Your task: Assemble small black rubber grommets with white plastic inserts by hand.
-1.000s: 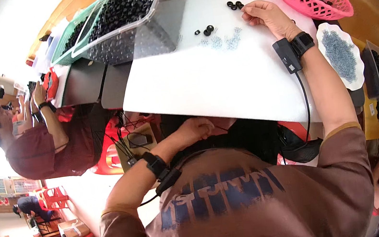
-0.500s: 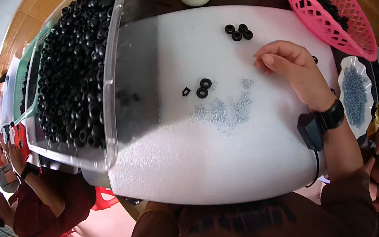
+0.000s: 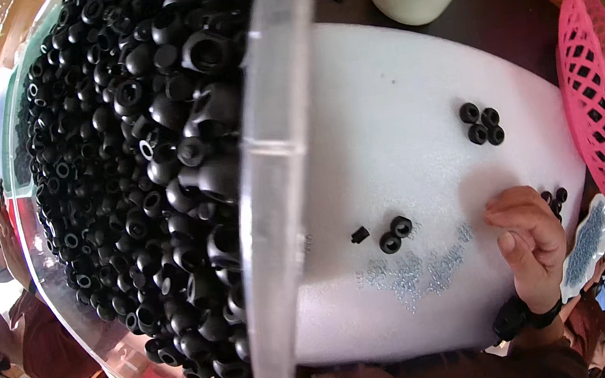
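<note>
Presently: right hand (image 3: pixel 533 245), fingers curled, thumb close — pinch, if any, indeterminable; left hand unseen. Pale beads (image 3: pixel 442 271), loose, left of it on white board (image 3: pixel 379 132); sideways sweep could scatter them. Four black rings (image 3: pixel 477 135) beyond. Edges — clear bin (image 3: pixel 266 194) left, pink basket (image 3: pixel 581 126) right; open room between, far side.

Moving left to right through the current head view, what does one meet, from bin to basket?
Clear bin of black parts → small black piece → pair of black rings → right hand → pink basket.
</note>
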Action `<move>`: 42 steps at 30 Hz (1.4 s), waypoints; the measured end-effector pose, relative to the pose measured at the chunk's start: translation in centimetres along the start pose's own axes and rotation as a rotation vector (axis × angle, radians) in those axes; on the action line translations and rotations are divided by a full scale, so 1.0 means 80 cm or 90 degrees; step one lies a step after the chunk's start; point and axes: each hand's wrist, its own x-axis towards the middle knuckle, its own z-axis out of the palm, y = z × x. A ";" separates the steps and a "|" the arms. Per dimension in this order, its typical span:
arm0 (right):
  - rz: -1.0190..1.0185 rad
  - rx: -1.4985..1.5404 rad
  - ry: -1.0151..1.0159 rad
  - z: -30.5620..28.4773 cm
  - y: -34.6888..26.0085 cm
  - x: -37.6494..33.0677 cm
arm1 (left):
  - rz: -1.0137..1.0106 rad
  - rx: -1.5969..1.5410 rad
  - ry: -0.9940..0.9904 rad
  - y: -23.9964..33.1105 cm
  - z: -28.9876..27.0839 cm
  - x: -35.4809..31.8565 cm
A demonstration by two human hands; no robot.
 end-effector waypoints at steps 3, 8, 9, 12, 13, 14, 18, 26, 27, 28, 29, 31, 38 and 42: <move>0.000 -0.001 0.000 0.004 -0.002 -0.001 | 0.015 0.005 0.026 0.001 -0.009 -0.003; -0.020 -0.016 -0.011 0.006 -0.002 0.001 | 0.039 0.029 0.038 0.002 -0.014 -0.001; -0.025 -0.017 -0.008 0.006 -0.002 0.002 | 0.045 0.036 0.040 0.002 -0.014 0.000; -0.063 -0.037 -0.005 0.007 -0.001 0.002 | 0.068 0.056 0.042 -0.003 -0.007 0.000; -0.085 -0.053 -0.010 0.006 0.000 0.003 | 0.077 0.064 0.043 -0.005 -0.003 -0.002; -0.106 -0.069 -0.013 0.004 -0.002 0.002 | 0.087 0.072 0.041 -0.003 0.003 -0.006; -0.127 -0.033 -0.003 0.001 0.009 -0.003 | 0.146 0.124 0.036 0.019 0.020 -0.017; -0.191 -0.061 -0.002 0.007 0.008 -0.007 | 0.269 0.230 0.005 0.072 0.037 -0.025; -0.177 -0.049 0.002 0.008 0.008 -0.008 | 0.277 0.238 0.005 0.075 0.036 -0.027; -0.161 -0.038 0.004 0.009 0.007 -0.009 | 0.285 0.244 0.004 0.077 0.034 -0.028; -0.166 -0.042 0.006 0.009 0.007 -0.008 | 0.293 0.249 0.005 0.079 0.032 -0.027; -0.159 -0.055 0.011 0.008 0.008 -0.006 | 0.305 0.254 0.005 0.081 0.028 -0.023; -0.109 0.018 -0.011 0.001 0.011 0.001 | 0.312 0.260 0.007 0.073 0.010 -0.015; -0.079 0.059 0.005 -0.002 0.012 0.005 | 0.313 0.271 0.002 0.067 0.010 -0.015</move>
